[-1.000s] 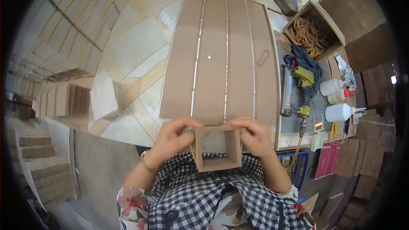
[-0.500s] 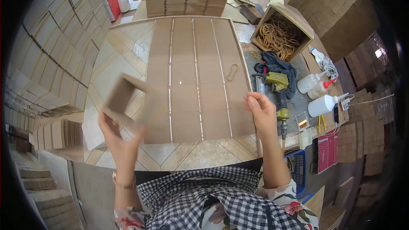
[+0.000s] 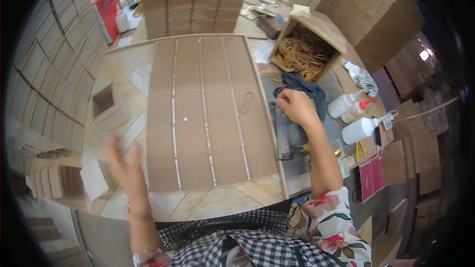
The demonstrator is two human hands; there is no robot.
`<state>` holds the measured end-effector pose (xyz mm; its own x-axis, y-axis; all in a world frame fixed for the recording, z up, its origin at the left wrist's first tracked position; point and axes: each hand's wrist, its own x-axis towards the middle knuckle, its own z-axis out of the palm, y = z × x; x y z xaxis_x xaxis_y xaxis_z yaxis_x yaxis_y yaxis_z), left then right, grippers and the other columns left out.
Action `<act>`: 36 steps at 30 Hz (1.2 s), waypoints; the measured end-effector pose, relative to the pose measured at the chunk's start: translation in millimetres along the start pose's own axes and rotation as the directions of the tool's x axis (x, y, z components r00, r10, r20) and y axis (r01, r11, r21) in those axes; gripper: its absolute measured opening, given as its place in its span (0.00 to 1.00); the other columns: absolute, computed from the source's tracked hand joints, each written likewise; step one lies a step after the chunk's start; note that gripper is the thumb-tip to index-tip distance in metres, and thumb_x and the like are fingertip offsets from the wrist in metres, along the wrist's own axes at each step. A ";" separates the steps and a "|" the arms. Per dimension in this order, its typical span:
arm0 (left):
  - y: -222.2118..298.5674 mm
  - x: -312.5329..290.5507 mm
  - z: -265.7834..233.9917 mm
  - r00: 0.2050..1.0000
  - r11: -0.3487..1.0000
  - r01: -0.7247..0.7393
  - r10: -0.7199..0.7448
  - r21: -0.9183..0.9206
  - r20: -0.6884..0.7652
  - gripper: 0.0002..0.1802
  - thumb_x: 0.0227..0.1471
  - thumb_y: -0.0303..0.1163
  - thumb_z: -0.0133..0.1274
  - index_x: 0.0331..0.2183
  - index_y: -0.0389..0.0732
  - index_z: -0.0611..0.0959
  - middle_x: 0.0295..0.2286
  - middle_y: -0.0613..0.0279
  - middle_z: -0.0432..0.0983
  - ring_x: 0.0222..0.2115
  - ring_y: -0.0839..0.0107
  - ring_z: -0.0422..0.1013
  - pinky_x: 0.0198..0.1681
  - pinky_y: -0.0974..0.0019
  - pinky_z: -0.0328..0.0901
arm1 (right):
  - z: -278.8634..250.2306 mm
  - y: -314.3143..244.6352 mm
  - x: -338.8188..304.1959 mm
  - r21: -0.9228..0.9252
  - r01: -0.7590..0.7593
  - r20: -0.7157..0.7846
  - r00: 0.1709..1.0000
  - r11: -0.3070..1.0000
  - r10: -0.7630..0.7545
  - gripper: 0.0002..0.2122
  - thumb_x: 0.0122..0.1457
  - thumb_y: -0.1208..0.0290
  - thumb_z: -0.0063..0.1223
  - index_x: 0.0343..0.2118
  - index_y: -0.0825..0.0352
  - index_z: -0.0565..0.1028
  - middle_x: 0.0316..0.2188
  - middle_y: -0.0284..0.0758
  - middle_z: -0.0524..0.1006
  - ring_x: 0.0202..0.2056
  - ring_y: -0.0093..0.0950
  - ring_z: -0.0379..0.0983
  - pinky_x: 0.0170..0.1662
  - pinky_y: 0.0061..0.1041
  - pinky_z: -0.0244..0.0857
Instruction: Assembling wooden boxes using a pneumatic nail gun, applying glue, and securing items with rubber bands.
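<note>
A small brown open box (image 3: pixel 115 112) stands on the pale tiled tabletop to the left, its dark opening showing. My left hand (image 3: pixel 127 170) is nearer to me than the box and apart from it, fingers spread and smeared by motion. Over at the right, my right hand (image 3: pixel 297 106) is curled around the handle area of an air nail gun. The gun's long metal magazine (image 3: pixel 283 136) shows below my fingers; most of its body is hidden by my hand and forearm. Between my hands lies a wide brown board (image 3: pixel 190 151) with white lengthwise strips and a rubber band (image 3: pixel 247 102) on it.
At the back right a wooden box (image 3: pixel 332 34) holds many rubber bands. Squeeze bottles (image 3: pixel 360 130) line the right side, close to a dark cloth (image 3: pixel 316 91). A tall stack of brown boards (image 3: pixel 193 5) rises behind the board. Stacked boxes (image 3: pixel 54 79) wall the left.
My left hand has let go of the box, which now stands on the tabletop. My right hand has reached away from me to the nail gun and closed on it. The whole view has shifted.
</note>
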<state>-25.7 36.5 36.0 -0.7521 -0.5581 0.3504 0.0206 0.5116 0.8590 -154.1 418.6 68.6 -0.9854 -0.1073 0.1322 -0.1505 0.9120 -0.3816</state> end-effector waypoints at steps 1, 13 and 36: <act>-4.8 -34.4 -19.8 0.956 0.967 0.195 -0.150 -0.164 0.252 0.15 0.52 0.27 0.52 0.41 0.31 0.76 0.38 0.56 0.75 0.38 0.69 0.71 0.44 0.66 0.65 | -3.6 -22.2 -15.5 0.061 -0.002 0.034 0.999 0.998 0.000 0.11 0.52 0.65 0.51 0.25 0.70 0.76 0.23 0.47 0.76 0.29 0.45 0.73 0.34 0.38 0.66; 21.7 -117.6 -46.7 0.584 0.059 0.691 -0.632 -0.720 0.509 0.22 0.55 0.30 0.46 0.50 0.30 0.65 0.45 0.48 0.67 0.47 0.60 0.65 0.54 0.60 0.59 | 55.1 -112.5 -209.0 0.713 -0.580 0.696 0.653 -0.394 0.298 0.16 0.60 0.76 0.44 0.50 0.77 0.62 0.44 0.50 0.71 0.46 0.41 0.72 0.50 0.35 0.68; -0.8 -105.5 -5.1 0.891 0.727 0.454 -0.368 -0.516 0.266 0.13 0.55 0.30 0.50 0.42 0.33 0.74 0.38 0.63 0.72 0.37 0.75 0.68 0.38 0.71 0.65 | 106.9 -149.7 -194.2 0.916 -0.300 0.146 0.867 0.265 0.477 0.07 0.56 0.76 0.49 0.35 0.73 0.73 0.34 0.37 0.76 0.32 0.26 0.74 0.32 0.23 0.69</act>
<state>57.0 91.7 0.2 -0.8530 -0.5116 -0.1029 0.0133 -0.2185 0.9757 51.4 260.6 2.3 -0.9376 0.2837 -0.2009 0.1830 -0.0885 -0.9791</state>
